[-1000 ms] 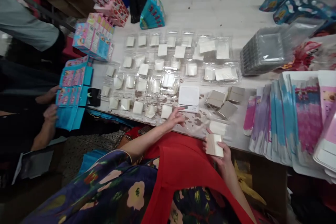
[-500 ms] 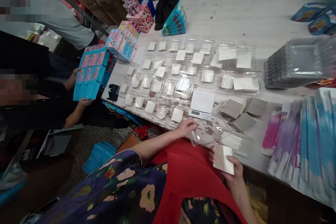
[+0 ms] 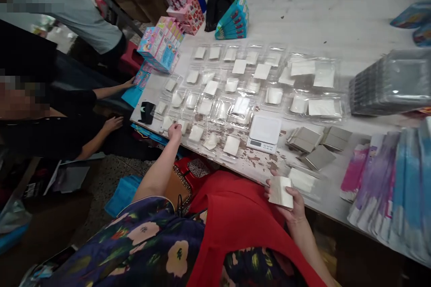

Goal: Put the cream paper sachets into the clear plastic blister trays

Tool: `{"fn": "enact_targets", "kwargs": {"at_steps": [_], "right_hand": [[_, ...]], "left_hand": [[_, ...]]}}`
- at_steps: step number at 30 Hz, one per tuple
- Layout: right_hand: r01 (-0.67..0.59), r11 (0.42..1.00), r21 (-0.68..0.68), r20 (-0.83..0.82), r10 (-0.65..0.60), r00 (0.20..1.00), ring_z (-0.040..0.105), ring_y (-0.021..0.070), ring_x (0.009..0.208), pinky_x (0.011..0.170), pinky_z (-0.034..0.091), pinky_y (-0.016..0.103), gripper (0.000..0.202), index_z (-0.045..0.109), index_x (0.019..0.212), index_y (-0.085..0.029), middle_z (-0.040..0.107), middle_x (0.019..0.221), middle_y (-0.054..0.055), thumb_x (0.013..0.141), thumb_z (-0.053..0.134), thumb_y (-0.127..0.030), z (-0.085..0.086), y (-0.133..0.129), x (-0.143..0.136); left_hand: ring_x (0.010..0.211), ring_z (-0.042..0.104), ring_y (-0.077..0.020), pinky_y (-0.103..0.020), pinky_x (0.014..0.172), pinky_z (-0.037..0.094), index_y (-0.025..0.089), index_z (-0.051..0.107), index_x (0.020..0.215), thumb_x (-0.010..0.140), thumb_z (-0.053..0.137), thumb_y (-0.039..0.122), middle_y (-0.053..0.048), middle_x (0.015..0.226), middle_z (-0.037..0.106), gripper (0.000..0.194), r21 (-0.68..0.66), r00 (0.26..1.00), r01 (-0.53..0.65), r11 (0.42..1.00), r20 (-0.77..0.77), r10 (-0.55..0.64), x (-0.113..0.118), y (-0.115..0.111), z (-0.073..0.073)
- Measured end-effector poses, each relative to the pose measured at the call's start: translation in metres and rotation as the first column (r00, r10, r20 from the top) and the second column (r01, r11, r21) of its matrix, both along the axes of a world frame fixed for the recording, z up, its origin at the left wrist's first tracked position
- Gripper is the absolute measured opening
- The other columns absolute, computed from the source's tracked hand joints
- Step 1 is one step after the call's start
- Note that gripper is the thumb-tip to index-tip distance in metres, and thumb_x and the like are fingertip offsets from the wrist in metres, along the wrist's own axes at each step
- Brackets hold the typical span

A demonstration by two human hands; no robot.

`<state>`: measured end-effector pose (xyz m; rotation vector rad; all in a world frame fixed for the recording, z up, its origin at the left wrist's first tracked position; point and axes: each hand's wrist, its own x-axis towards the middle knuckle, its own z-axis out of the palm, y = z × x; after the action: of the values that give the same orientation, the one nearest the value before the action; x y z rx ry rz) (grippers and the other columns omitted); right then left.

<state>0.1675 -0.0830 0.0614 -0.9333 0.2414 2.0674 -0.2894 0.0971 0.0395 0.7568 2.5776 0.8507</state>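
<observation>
My right hand [image 3: 292, 204] grips a small stack of white cards [image 3: 280, 191] at the table's near edge. My left hand [image 3: 175, 132] is stretched out to the left and rests on the clear bags with white pads [image 3: 215, 98] in the front row, fingers curled; I cannot tell whether it pinches one. A small white scale [image 3: 264, 133] stands between my hands. Beside my right hand lies a clear bag with white cards [image 3: 303, 180].
Grey card stacks [image 3: 318, 143] lie right of the scale. Clear trays [image 3: 390, 83] are piled at the right, with colourful printed sheets [image 3: 390, 179] fanned below them. Pink and blue boxes [image 3: 161, 45] stand at the far left corner. Another person's hands [image 3: 112, 123] reach from the left.
My left hand has swung from in front of the scale out to the left end of the bag rows. The other person's blue box set has gone from their hands.
</observation>
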Motion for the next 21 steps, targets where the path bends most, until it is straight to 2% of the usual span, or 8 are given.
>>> {"fn": "enact_targets", "kwargs": {"at_steps": [4, 8, 10, 12, 14, 16, 18, 21], "right_hand": [[0.050, 0.998, 0.041, -0.004, -0.050, 0.999, 0.065, 0.0194, 0.069, 0.063, 0.056, 0.033, 0.054, 0.057, 0.114, -0.030, 0.070, 0.089, 0.003, 0.062, 0.070, -0.033, 0.001, -0.001, -0.004], [0.132, 0.989, 0.063, 0.009, -0.133, 0.991, 0.066, 0.0200, 0.070, 0.064, 0.056, 0.034, 0.055, 0.056, 0.115, -0.028, 0.069, 0.088, 0.003, 0.062, 0.069, -0.032, 0.004, 0.002, -0.006], [0.175, 0.981, 0.086, 0.007, -0.176, 0.984, 0.066, 0.0201, 0.070, 0.064, 0.056, 0.034, 0.055, 0.056, 0.115, -0.026, 0.069, 0.089, 0.003, 0.063, 0.069, -0.031, 0.005, 0.005, -0.008], [0.210, 0.972, 0.107, 0.010, -0.213, 0.977, 0.066, 0.0201, 0.070, 0.063, 0.056, 0.034, 0.054, 0.056, 0.115, -0.026, 0.069, 0.089, 0.003, 0.063, 0.068, -0.031, 0.006, 0.008, -0.010], [0.229, 0.966, 0.124, 0.024, -0.233, 0.972, 0.066, 0.0196, 0.069, 0.063, 0.056, 0.034, 0.053, 0.056, 0.114, -0.027, 0.069, 0.089, 0.002, 0.063, 0.068, -0.030, 0.005, 0.012, -0.013], [0.247, 0.959, 0.143, 0.057, -0.257, 0.965, 0.066, 0.0189, 0.068, 0.063, 0.056, 0.033, 0.050, 0.056, 0.114, -0.028, 0.069, 0.088, 0.001, 0.065, 0.068, -0.030, 0.004, 0.016, -0.019], [0.275, 0.947, 0.165, 0.114, -0.295, 0.949, 0.066, 0.0181, 0.068, 0.064, 0.056, 0.033, 0.047, 0.056, 0.113, -0.030, 0.069, 0.088, -0.001, 0.067, 0.068, -0.029, 0.003, 0.020, -0.024], [0.348, 0.913, 0.214, 0.244, -0.395, 0.886, 0.066, 0.0170, 0.072, 0.069, 0.056, 0.032, 0.047, 0.057, 0.110, -0.030, 0.069, 0.088, -0.003, 0.065, 0.071, -0.027, 0.006, 0.027, -0.031]], "left_hand": [[0.077, 0.055, -0.0192, -0.034, 0.078, 0.045, 0.014, 0.058, 0.078, 0.074, 0.061, 0.022, -0.002, 0.072, 0.055, 0.009, -0.139, 0.997, 0.041, 0.989, -0.059, -0.049, 0.011, 0.008, -0.005], [0.112, 0.047, -0.0280, -0.048, 0.098, 0.035, 0.010, 0.054, 0.105, 0.076, 0.063, 0.020, -0.011, 0.109, 0.055, 0.031, -0.192, 0.975, 0.119, 0.974, -0.163, -0.151, 0.028, 0.012, 0.014], [0.122, 0.040, -0.0259, -0.047, 0.103, 0.031, 0.012, 0.051, 0.117, 0.081, 0.060, 0.021, -0.012, 0.126, 0.049, 0.038, -0.161, 0.951, 0.226, 0.961, -0.177, -0.253, 0.054, 0.010, 0.025], [0.113, 0.049, -0.0190, -0.038, 0.099, 0.039, 0.017, 0.055, 0.115, 0.084, 0.059, 0.024, -0.007, 0.122, 0.054, 0.032, -0.134, 0.906, 0.396, 0.908, -0.106, -0.411, 0.095, 0.002, 0.034], [0.092, 0.058, -0.0136, -0.029, 0.084, 0.048, 0.021, 0.064, 0.099, 0.081, 0.064, 0.025, -0.001, 0.102, 0.064, 0.019, -0.108, 0.789, 0.614, 0.782, 0.066, -0.610, 0.147, -0.011, 0.042], [0.088, 0.060, -0.0141, -0.028, 0.079, 0.049, 0.019, 0.066, 0.093, 0.084, 0.059, 0.026, -0.003, 0.094, 0.066, 0.013, 0.045, 0.424, 0.884, 0.465, 0.344, -0.838, 0.199, -0.029, 0.053], [0.086, 0.059, -0.0146, -0.028, 0.078, 0.049, 0.019, 0.067, 0.092, 0.085, 0.056, 0.028, -0.004, 0.092, 0.065, 0.015, 0.200, 0.159, 0.950, 0.238, 0.345, -0.925, 0.243, -0.047, 0.065], [0.082, 0.058, -0.0138, -0.027, 0.076, 0.047, 0.019, 0.066, 0.096, 0.085, 0.056, 0.033, -0.004, 0.094, 0.063, 0.020, 0.288, -0.076, 0.957, 0.025, 0.337, -0.938, 0.282, -0.067, 0.080]]}}
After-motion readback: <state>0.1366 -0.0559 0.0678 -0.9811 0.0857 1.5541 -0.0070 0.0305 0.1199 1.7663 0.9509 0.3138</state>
